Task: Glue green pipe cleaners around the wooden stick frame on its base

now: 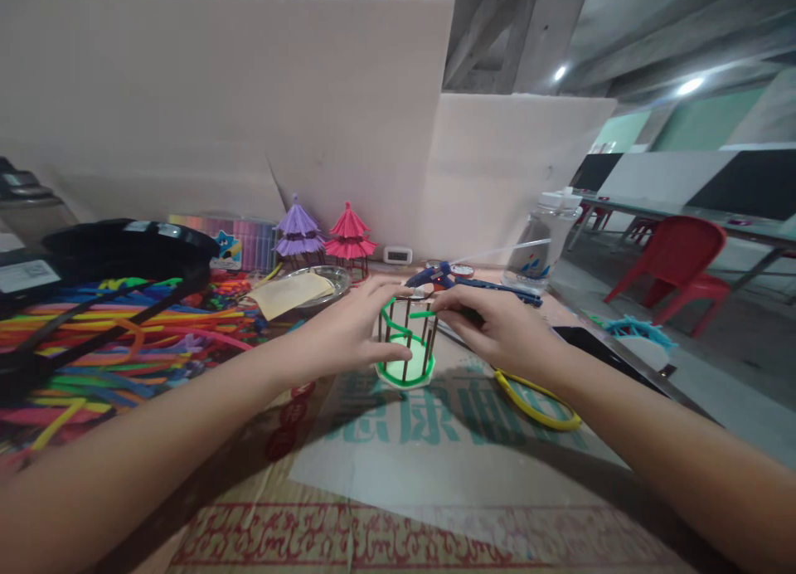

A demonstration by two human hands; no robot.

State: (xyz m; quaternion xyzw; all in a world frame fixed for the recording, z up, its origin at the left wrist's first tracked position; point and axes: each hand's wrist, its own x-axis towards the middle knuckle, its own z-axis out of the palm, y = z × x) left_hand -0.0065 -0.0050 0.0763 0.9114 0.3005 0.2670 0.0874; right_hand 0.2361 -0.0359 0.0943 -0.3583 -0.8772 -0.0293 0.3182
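Note:
A small round frame of thin brown posts [405,342] stands on a pale base edged with green pipe cleaner [404,383]. My left hand [351,329] is at its left side, thumb and fingers spread wide apart around the posts; whether they press on it is unclear. A loose green pipe cleaner [423,314] bends between the upper parts of the posts. Its right end goes into the pinched fingers of my right hand [488,321], whose fingertips are partly hidden. Behind the frame lies a blue glue gun [435,274].
Purple [298,230] and pink pavilion models [349,232] stand at the back, near a metal plate [341,282] and small clock [398,255]. Colourful pipe cleaners [155,333] cover the left. To the right are a clear bottle [538,242], yellow pipe cleaner loop [538,408] and dark tablet-like slab [615,362].

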